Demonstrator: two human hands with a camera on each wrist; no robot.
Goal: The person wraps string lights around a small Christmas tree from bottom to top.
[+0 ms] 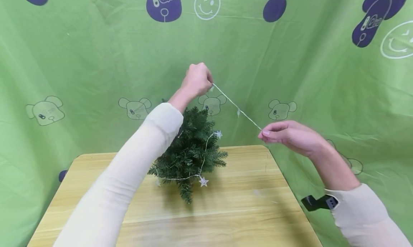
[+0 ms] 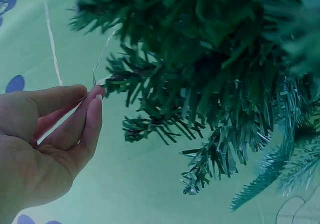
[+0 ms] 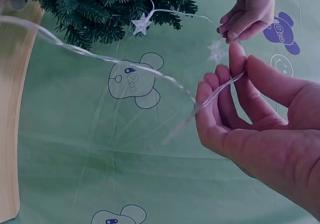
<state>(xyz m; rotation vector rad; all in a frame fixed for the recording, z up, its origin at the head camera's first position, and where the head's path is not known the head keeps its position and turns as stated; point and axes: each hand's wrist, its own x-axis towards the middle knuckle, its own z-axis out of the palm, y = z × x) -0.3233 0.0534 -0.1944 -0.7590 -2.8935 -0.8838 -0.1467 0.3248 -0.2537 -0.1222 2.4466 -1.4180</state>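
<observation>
A small green artificial Christmas tree [image 1: 193, 143] stands on the table, with a string of star lights [image 1: 202, 164] draped round its front. Two clear stars on it, one low star [image 1: 203, 181] and one on the right side [image 1: 218, 134], show in the head view. Above and beyond the treetop, my left hand [image 1: 197, 78] pinches the light string between thumb and fingers. To the right of the tree, my right hand [image 1: 292, 136] pinches the same string, and the stretch between the hands runs taut. A star [image 3: 216, 51] hangs just below the left hand in the right wrist view.
The light wooden table [image 1: 251, 218] lies beneath the tree. A green patterned cloth [image 1: 84, 71] hangs behind and around it. On the right sleeve sits a black strap device [image 1: 317, 203]. More string [image 3: 100, 56] trails past the right hand.
</observation>
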